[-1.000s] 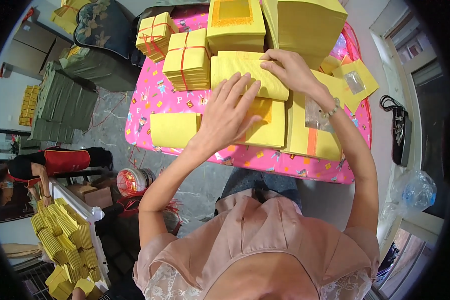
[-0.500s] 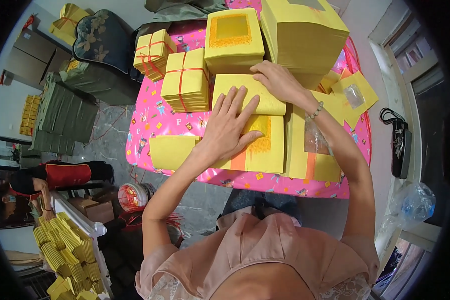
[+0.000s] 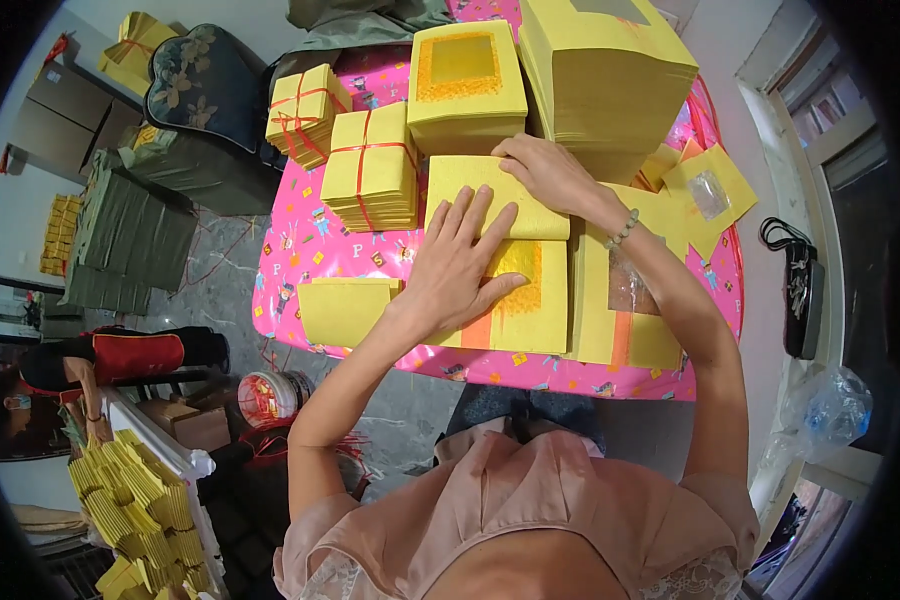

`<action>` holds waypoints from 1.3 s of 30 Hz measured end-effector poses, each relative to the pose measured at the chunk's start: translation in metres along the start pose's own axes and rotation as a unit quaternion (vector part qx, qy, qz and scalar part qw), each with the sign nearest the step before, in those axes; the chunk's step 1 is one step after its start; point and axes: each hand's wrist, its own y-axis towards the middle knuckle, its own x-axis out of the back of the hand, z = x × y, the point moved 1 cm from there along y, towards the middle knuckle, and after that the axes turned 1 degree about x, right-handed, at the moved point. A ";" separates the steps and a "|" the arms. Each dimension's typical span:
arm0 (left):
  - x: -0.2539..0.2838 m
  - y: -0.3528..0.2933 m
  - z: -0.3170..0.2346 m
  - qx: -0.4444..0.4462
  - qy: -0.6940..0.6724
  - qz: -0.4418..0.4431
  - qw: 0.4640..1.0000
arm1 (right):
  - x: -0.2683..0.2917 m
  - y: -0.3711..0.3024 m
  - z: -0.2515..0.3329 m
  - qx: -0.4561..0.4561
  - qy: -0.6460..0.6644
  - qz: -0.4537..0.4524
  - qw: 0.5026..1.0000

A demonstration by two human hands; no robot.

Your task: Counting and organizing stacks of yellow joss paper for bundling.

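Observation:
A stack of yellow paper sheets (image 3: 530, 325) with a gold square and orange print lies in front of me at the table's near side. Its top sheet (image 3: 545, 220) is folded over, so the plain back covers the far half. My left hand (image 3: 460, 255) rests flat across the fold's edge with fingers spread, partly hiding the gold square. At the far edge of the folded sheet, my right hand (image 3: 550, 178) has its fingers bent together on the paper. Beside it lies another yellow sheet pile (image 3: 595, 300) with a shiny square, partly under my right forearm.
Red-tied yellow bundles (image 3: 370, 170) (image 3: 308, 105) stand at the far left of the pink tablecloth (image 3: 300, 240). Taller yellow stacks (image 3: 467, 85) (image 3: 610, 90) rise behind. A folded yellow piece (image 3: 348, 310) lies left. Another person (image 3: 120, 360) bends over folded yellow papers (image 3: 140, 500).
My right hand has shifted slightly left and nearer along the folded sheet's far edge. My left hand stays flat on the paper. The whole view has moved a little.

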 end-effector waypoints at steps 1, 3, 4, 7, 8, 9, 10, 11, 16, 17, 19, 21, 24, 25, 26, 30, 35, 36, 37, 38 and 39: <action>0.000 0.000 0.000 0.001 0.000 0.002 1.000 | 0.000 0.000 0.001 0.002 -0.002 -0.002 1.000; 0.000 0.000 -0.001 0.002 0.001 0.003 1.000 | 0.003 0.001 0.003 0.001 -0.002 0.002 1.000; 0.000 -0.001 -0.001 0.003 0.002 0.004 1.000 | 0.004 0.001 0.004 -0.001 -0.002 0.007 1.000; 0.000 0.000 -0.003 0.006 -0.009 0.015 1.000 | 0.004 -0.001 0.001 0.003 -0.003 0.007 1.000; 0.000 0.001 -0.003 0.005 -0.010 0.015 1.000 | 0.003 -0.003 0.000 0.002 -0.003 0.006 1.000; -0.001 0.000 -0.003 0.006 -0.012 0.018 1.000 | 0.003 -0.004 0.002 0.013 -0.005 -0.012 1.000; -0.001 0.001 -0.003 0.006 -0.015 0.021 1.000 | 0.004 -0.007 0.003 0.023 -0.008 -0.030 0.999; -0.002 0.001 -0.004 0.003 -0.016 0.022 1.000 | 0.005 -0.013 0.003 0.021 -0.008 -0.031 0.999; -0.003 -0.003 0.000 0.015 -0.011 0.036 0.999 | 0.013 -0.072 0.042 0.083 -0.111 -0.006 0.990; -0.003 -0.003 0.000 0.013 -0.014 0.037 0.999 | 0.011 -0.085 0.049 0.079 -0.111 -0.005 0.991; -0.003 -0.003 0.000 0.014 -0.012 0.038 0.999 | 0.008 -0.106 0.059 0.108 -0.161 -0.019 0.981; -0.003 -0.002 -0.001 0.013 -0.007 0.038 0.999 | 0.009 -0.114 0.063 0.084 -0.152 0.015 0.985; -0.003 -0.001 -0.002 0.013 -0.013 0.037 0.999 | 0.008 -0.122 0.063 0.094 -0.171 0.009 0.981; -0.003 -0.001 -0.002 0.013 -0.014 0.040 0.999 | 0.007 -0.124 0.062 0.087 -0.164 0.018 0.982; -0.004 0.000 -0.001 0.009 -0.013 0.040 0.999 | 0.006 -0.125 0.060 0.079 -0.157 0.028 0.984; -0.005 0.000 0.001 0.004 -0.010 0.038 0.999 | 0.000 -0.129 0.057 0.059 -0.124 0.052 0.989; -0.005 -0.002 0.004 0.000 -0.006 0.055 0.998 | -0.004 -0.133 0.057 0.048 -0.139 0.056 0.988; -0.003 -0.001 0.006 -0.004 -0.015 0.059 0.998 | -0.005 -0.133 0.055 0.047 -0.137 0.058 0.988; -0.001 -0.002 0.007 -0.008 -0.025 0.063 0.998 | -0.005 -0.134 0.054 0.048 -0.129 0.053 0.989; 0.002 -0.004 0.006 -0.009 -0.023 0.066 0.998 | -0.006 -0.135 0.053 0.049 -0.122 0.048 0.990; 0.005 -0.008 0.007 -0.010 -0.024 0.068 0.997 | -0.007 -0.135 0.052 0.048 -0.121 0.049 0.990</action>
